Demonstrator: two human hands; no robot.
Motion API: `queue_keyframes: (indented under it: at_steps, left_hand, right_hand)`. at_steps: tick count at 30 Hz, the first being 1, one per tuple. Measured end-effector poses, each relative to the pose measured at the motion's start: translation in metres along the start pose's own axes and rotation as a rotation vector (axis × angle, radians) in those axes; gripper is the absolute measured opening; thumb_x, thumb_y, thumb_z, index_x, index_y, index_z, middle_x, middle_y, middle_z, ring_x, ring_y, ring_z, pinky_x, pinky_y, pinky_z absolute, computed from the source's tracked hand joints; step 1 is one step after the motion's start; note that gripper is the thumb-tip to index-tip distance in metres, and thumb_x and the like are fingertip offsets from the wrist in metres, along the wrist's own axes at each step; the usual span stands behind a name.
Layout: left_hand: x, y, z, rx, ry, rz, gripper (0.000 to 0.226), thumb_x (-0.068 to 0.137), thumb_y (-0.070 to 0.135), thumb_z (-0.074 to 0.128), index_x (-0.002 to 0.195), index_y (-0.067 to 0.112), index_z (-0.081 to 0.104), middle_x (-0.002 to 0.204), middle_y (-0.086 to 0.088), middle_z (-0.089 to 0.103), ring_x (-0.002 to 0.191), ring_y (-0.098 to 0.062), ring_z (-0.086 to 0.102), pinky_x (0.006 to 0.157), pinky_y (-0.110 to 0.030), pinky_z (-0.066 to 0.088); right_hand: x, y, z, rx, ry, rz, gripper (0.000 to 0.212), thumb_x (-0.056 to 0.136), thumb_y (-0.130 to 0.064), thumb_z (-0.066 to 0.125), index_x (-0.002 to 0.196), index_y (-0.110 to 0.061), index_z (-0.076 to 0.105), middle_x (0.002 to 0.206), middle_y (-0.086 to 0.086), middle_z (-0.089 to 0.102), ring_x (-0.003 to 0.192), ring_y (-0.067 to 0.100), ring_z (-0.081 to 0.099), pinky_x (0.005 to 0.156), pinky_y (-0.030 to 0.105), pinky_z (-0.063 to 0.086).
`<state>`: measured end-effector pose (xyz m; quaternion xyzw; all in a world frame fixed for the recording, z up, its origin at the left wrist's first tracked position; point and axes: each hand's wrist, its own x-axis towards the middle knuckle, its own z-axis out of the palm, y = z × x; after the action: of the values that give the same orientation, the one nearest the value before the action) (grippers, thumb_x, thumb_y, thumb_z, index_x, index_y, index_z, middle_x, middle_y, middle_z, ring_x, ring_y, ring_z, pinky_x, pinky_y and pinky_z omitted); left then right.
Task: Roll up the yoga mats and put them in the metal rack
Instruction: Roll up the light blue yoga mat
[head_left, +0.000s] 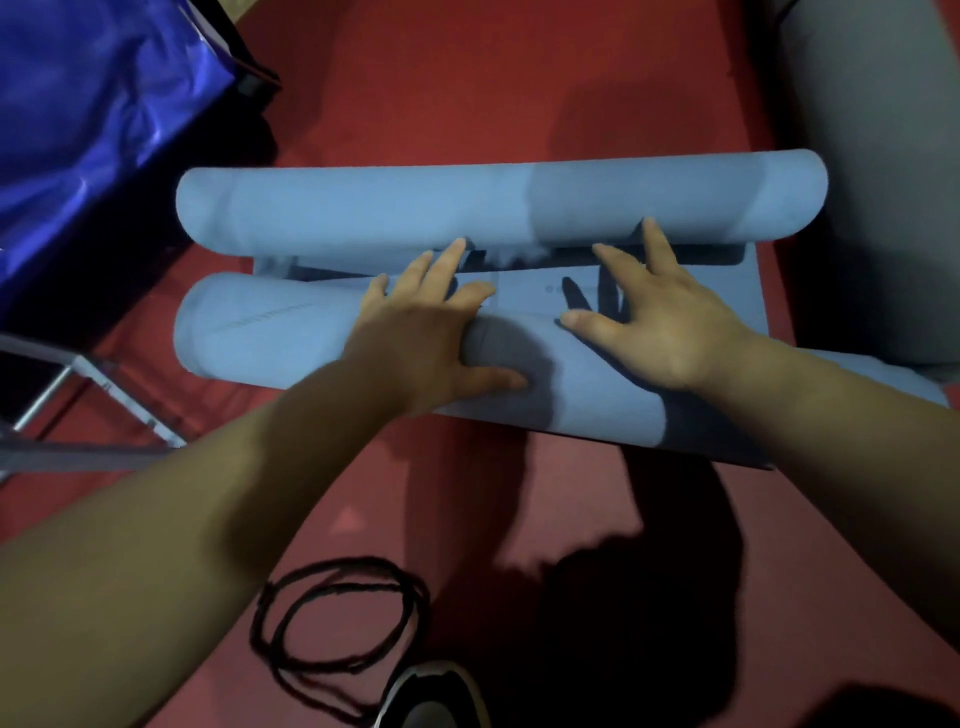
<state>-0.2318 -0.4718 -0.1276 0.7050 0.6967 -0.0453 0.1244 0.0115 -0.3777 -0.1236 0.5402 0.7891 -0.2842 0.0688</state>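
Note:
A light blue yoga mat (270, 332) lies across the red floor, rolled from both ends into a near roll and a far roll (467, 208), with a short flat strip between them. My left hand (431, 332) rests on top of the near roll with fingers spread and pointing toward the gap. My right hand (660, 317) presses on the same near roll further right, its fingers straight and reaching to the far roll's edge. A metal rack's grey bars (78, 395) show at the left edge.
A shiny blue bag or cover (88, 114) fills the top left. A grey cushion-like shape (878, 156) stands at the right. A coiled black cord (337, 623) and a dark rounded object (436, 696) lie on the red floor near me.

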Motion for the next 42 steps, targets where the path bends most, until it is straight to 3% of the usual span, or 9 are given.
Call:
queue_keyframes:
  at_steps: [5,11,19,23,28,32,35,39,42]
  left_hand:
    - [0.014,-0.009,-0.015,0.002,-0.188,0.098,0.120,0.039,0.098,0.058,0.143,0.042,0.040,0.169,-0.007,-0.006,0.155,-0.027,0.011,0.113,-0.066,0.028]
    - [0.015,-0.006,-0.022,-0.024,-0.216,0.111,0.106,0.043,0.086,0.074,0.137,0.047,0.044,0.169,-0.007,-0.007,0.155,-0.026,0.012,0.115,-0.069,0.020]
    - [0.013,-0.004,-0.030,-0.073,-0.284,0.089,0.090,0.043,0.077,0.081,0.122,0.043,0.058,0.169,0.000,-0.009,0.155,-0.019,0.001,0.118,-0.069,0.003]
    - [-0.005,-0.004,-0.026,-0.047,-0.459,0.134,0.100,0.044,0.083,0.076,0.133,0.044,0.055,0.169,0.000,-0.011,0.155,-0.019,-0.008,0.120,-0.066,0.004]
    - [-0.028,0.000,-0.016,-0.033,-0.488,0.180,0.097,0.048,0.083,0.077,0.134,0.043,0.055,0.169,0.001,-0.003,0.154,-0.013,-0.006,0.120,-0.060,0.007]
    - [-0.028,-0.001,-0.014,-0.037,-0.504,0.184,0.099,0.047,0.087,0.073,0.135,0.044,0.054,0.169,0.003,-0.009,0.154,-0.014,-0.010,0.120,-0.063,0.005]
    - [-0.023,-0.002,-0.015,-0.019,-0.520,0.181,0.100,0.048,0.090,0.069,0.135,0.045,0.052,0.168,0.004,-0.016,0.154,-0.017,-0.015,0.120,-0.066,0.003]
    - [-0.022,-0.004,-0.014,-0.024,-0.519,0.173,0.102,0.045,0.094,0.065,0.135,0.049,0.048,0.165,0.007,-0.027,0.154,-0.021,-0.017,0.119,-0.068,0.000]
    - [-0.021,-0.005,-0.014,-0.004,-0.454,0.168,0.105,0.046,0.096,0.062,0.138,0.049,0.046,0.164,0.006,-0.028,0.154,-0.022,-0.017,0.118,-0.070,-0.002]
  right_hand:
    - [-0.010,0.006,-0.013,-0.065,-0.205,-0.048,0.103,0.059,-0.096,0.054,0.149,-0.049,0.034,0.166,-0.003,-0.027,0.150,0.036,0.028,0.121,0.049,0.028]
    - [-0.012,0.005,-0.011,-0.163,-0.320,-0.089,0.117,0.048,-0.091,0.070,0.150,-0.050,0.030,0.160,-0.002,-0.040,0.155,0.033,-0.017,0.120,0.068,0.003]
    - [-0.013,-0.006,-0.010,-0.028,-0.321,-0.107,0.120,0.032,-0.092,0.068,0.137,-0.035,0.059,0.164,-0.013,-0.029,0.155,0.026,-0.016,0.120,0.066,0.017]
    - [-0.037,-0.006,0.009,0.041,-0.449,-0.086,0.101,0.046,-0.080,0.080,0.136,-0.038,0.061,0.163,-0.015,-0.030,0.155,0.025,-0.018,0.123,0.059,0.018]
    - [-0.060,-0.004,0.028,0.107,-0.495,-0.083,0.097,0.055,-0.072,0.085,0.142,-0.041,0.055,0.162,-0.017,-0.033,0.154,0.019,-0.019,0.125,0.053,0.015]
    - [-0.066,-0.005,0.029,0.043,-0.481,-0.099,0.096,0.061,-0.078,0.076,0.146,-0.041,0.050,0.160,-0.017,-0.036,0.155,0.019,-0.018,0.124,0.056,0.014]
    - [-0.078,-0.008,0.034,-0.057,-0.381,-0.115,0.095,0.072,-0.080,0.058,0.155,-0.041,0.032,0.162,-0.010,-0.036,0.156,0.022,-0.011,0.123,0.057,0.013]
    - [-0.085,-0.013,0.044,-0.087,-0.177,-0.103,0.090,0.080,-0.089,0.015,0.155,-0.041,0.029,0.168,-0.001,-0.021,0.156,0.020,0.003,0.124,0.052,0.016]
    - [-0.079,-0.010,0.047,-0.093,-0.110,-0.095,0.088,0.083,-0.086,0.012,0.156,-0.040,0.027,0.170,0.002,-0.012,0.157,0.022,0.003,0.124,0.052,0.016]
